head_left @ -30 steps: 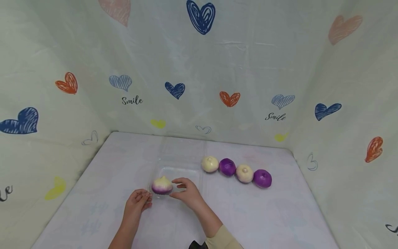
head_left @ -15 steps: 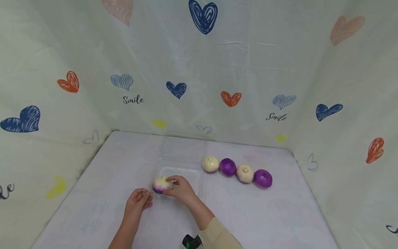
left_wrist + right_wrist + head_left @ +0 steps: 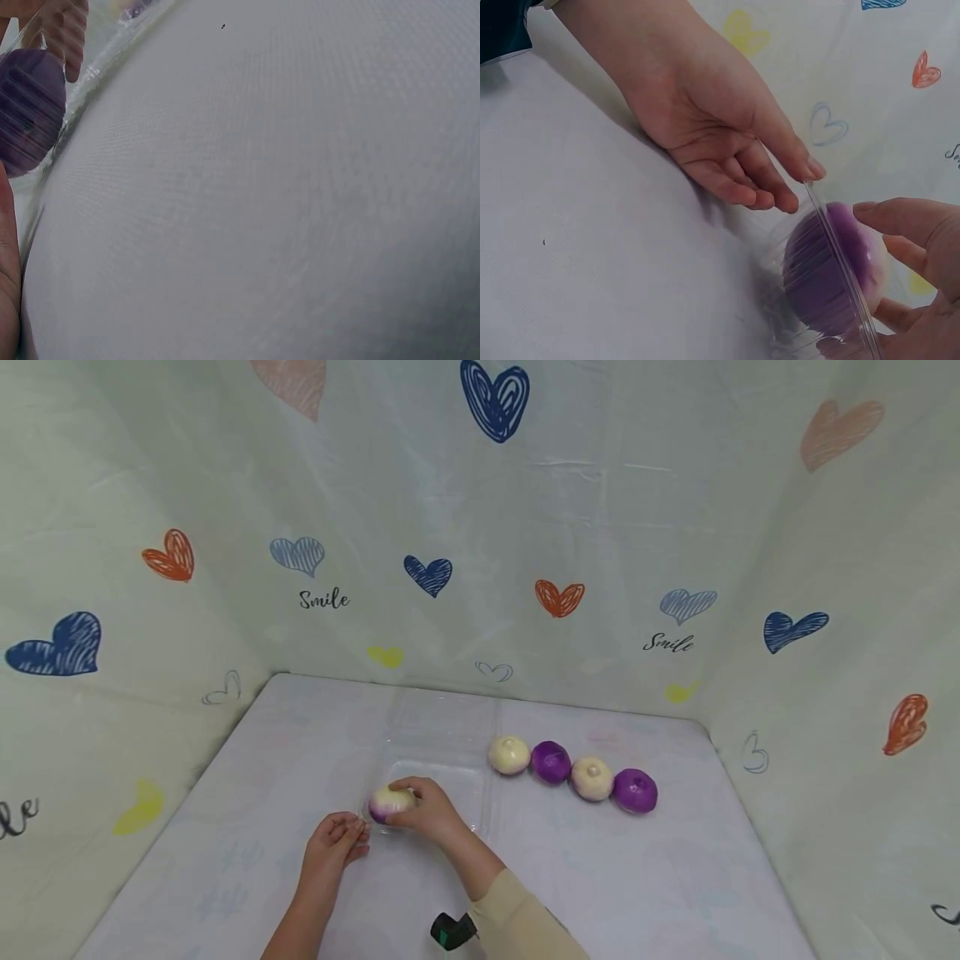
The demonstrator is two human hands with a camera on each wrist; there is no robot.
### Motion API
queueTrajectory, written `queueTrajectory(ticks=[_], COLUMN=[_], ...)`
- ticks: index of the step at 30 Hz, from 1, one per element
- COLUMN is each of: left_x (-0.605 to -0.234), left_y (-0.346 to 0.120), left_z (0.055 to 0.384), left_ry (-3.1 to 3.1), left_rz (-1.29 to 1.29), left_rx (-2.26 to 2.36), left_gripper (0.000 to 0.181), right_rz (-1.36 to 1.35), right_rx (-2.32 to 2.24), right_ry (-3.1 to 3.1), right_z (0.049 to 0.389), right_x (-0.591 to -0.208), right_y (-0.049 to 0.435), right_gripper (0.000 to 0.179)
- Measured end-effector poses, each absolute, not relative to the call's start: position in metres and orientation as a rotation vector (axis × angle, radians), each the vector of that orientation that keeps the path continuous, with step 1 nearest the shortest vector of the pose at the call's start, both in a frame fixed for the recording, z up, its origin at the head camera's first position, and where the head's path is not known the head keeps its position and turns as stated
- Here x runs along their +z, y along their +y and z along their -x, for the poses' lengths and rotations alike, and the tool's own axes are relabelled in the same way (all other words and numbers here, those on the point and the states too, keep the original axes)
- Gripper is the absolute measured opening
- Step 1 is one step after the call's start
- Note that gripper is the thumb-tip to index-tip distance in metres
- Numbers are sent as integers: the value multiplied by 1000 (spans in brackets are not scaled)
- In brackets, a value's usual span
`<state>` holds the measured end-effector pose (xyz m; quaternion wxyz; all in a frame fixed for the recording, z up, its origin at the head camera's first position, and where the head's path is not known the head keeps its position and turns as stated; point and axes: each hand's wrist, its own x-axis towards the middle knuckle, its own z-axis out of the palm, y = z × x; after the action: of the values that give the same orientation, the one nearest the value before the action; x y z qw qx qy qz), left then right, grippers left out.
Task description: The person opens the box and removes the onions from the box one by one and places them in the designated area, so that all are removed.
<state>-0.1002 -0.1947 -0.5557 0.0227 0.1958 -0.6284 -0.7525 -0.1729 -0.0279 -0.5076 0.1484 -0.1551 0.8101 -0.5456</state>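
A purple-and-cream onion sits at the front left of a clear plastic clamshell box, whose lid lies folded back behind it. My right hand holds the onion from its right side, fingers over the top and thumb at the near side. With thumb and fingertips, my left hand pinches the box's front left corner. In the right wrist view the onion's purple underside shows through the ribbed plastic wall. The left wrist view catches the same onion behind the plastic.
Right of the box, a slanting row of onions stands on the white-covered table: cream, purple, cream and purple. A heart-printed curtain rises behind and at both sides.
My right hand has moved left from beside the onion and closed its fingers round it; the onion has tilted slightly. The left hand keeps its pinch on the box corner.
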Motion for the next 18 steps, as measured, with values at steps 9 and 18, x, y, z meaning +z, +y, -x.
queueTrajectory(ticks=[9, 18], left_x=[-557, -558], left_y=[-195, -196], left_z=[101, 100], left_ry=[-1955, -1947], left_rz=[-611, -612], left_rx=[-2343, -2341], left_gripper=[20, 20], right_rz=[484, 486], right_rx=[-1574, -1524], right_ry=[2331, 2351], right_z=[176, 179], right_x=[-507, -507], right_y=[-34, -35], right_gripper=[43, 44])
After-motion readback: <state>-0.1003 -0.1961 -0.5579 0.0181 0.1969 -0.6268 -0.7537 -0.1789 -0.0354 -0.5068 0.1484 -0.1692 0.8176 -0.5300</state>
